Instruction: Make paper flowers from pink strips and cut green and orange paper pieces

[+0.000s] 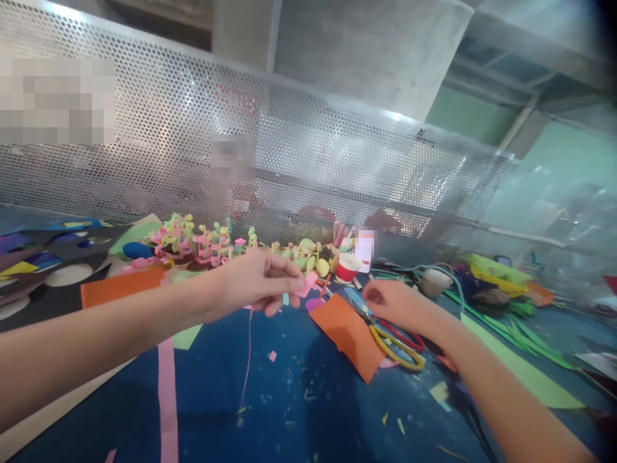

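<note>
My left hand [263, 283] reaches over the middle of the blue table, its thumb and fingers pinched on a small pink paper piece [306, 284]. To the right is my right hand [398, 302], its fingers curled inward above some scissors. What those fingers hold, if anything, is hidden. Below that hand lie a yellow scissor handle [396, 350] and a red scissor handle [407, 337]; the blades point up and left. An orange paper sheet [349, 334] lies partly under them. A red and white cup [348, 267] stands behind, between the two hands.
Pink and yellow paper shapes [212, 244] stand along the back, before a perforated metal screen [308, 148]. Another orange sheet [123, 286] and a pink strip [167, 399] lie left. Green paper [520, 366] lies right. Small scraps dot the blue table [216, 399].
</note>
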The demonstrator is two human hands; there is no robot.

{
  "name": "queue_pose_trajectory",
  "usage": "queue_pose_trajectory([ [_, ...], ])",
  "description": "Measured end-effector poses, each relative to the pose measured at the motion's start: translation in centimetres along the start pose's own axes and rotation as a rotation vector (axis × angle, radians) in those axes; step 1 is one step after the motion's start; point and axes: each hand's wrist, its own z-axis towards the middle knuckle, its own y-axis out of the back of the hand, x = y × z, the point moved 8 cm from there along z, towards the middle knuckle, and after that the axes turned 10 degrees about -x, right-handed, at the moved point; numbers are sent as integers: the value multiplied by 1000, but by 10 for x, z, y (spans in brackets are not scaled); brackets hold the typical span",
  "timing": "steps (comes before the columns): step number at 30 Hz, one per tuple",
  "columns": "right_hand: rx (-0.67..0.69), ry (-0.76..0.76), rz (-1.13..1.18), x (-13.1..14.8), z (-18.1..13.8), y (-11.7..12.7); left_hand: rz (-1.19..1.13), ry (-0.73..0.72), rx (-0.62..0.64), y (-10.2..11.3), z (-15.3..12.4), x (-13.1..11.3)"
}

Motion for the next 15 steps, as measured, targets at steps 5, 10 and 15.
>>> queue_pose_trajectory([
  [5,106,-110,-143,-61,-20,-55,-41,121,76,-15,-10,34],
  [10,112,-153,-122,-76,-26,-70,-74,174,68,-19,-8,60],
  [15,105,-194,-81,-85,-31,-67,-54,182,58,-20,-4,72],
])
